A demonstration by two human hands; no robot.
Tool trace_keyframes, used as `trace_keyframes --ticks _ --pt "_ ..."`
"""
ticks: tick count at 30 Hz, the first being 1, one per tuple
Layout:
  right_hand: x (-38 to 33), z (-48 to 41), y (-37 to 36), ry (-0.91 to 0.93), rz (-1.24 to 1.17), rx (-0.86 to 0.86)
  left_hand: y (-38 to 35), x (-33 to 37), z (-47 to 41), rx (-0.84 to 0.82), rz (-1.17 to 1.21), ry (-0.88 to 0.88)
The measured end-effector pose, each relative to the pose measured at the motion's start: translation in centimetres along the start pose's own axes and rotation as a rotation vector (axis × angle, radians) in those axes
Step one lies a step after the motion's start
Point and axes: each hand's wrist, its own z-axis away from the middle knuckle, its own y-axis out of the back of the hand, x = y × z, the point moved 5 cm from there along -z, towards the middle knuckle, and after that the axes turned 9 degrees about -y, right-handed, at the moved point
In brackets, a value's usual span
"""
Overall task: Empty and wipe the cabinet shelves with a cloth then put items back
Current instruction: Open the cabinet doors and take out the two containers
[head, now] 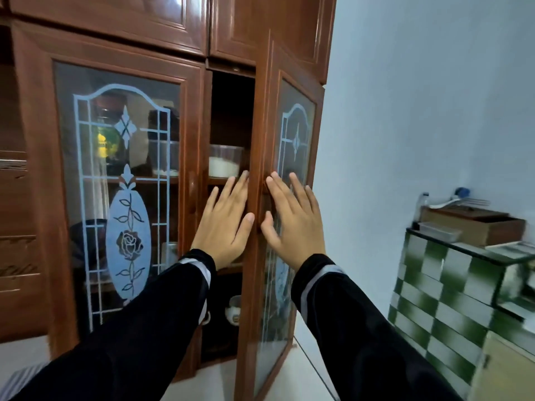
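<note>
Cabinet [115, 21] noted with its right door [262, 125] partly open, edge turned toward the camera; the left door [34, 169] was shut.

- Left hand [224, 227]: released, fingers straight and spread, laid at the inner side of the open door's edge. Nothing was grasped.
- Right hand [292, 227]: likewise released, palm flat against the door's outer face, beside the frame. Nothing was grasped.
- Shelves were judged not yet emptied. A clear container [225, 162] with white contents was seen at the front edge of the upper shelf [217, 180], in the gap. A cup [234, 309] was seen lower down, near the front edge of a lower shelf. A jar [108, 143] with a yellow-green label was made out behind the left door's glass.
- A tiled counter [434, 285] was recorded well apart on the right.

Risks, as judged:
- The door could be swung too far and struck against the wall on the right, if pushed hard.
- The glass pane could be stressed if weight were put on it by the flat right palm.
- Left fingers could be pinched if the door were drawn back while they lay at its edge.
- The container, sitting at the shelf's front edge, could be knocked out by a careless reach.

Not determined:
- No cloth was seen anywhere.
- The door's handle was likely covered by the right hand.
- The upper interior was too dark to read.
- Items behind the etched glass were only partly legible.
- Part of the lower shelf was hidden by the left sleeve.
- The right fingers were blurred.
</note>
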Motion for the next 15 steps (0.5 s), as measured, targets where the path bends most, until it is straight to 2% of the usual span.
trace_keyframes --ticks 11,15 --pt "7.2 3.0 7.8 -0.076 0.241 0.013 -3.2 9.3 -3.3 0.002 0.072 -0.225" --pt "10.2 3.7 9.6 -0.136 0.211 -0.045 -5.1 12.8 -4.3 -0.026 0.092 -0.25"
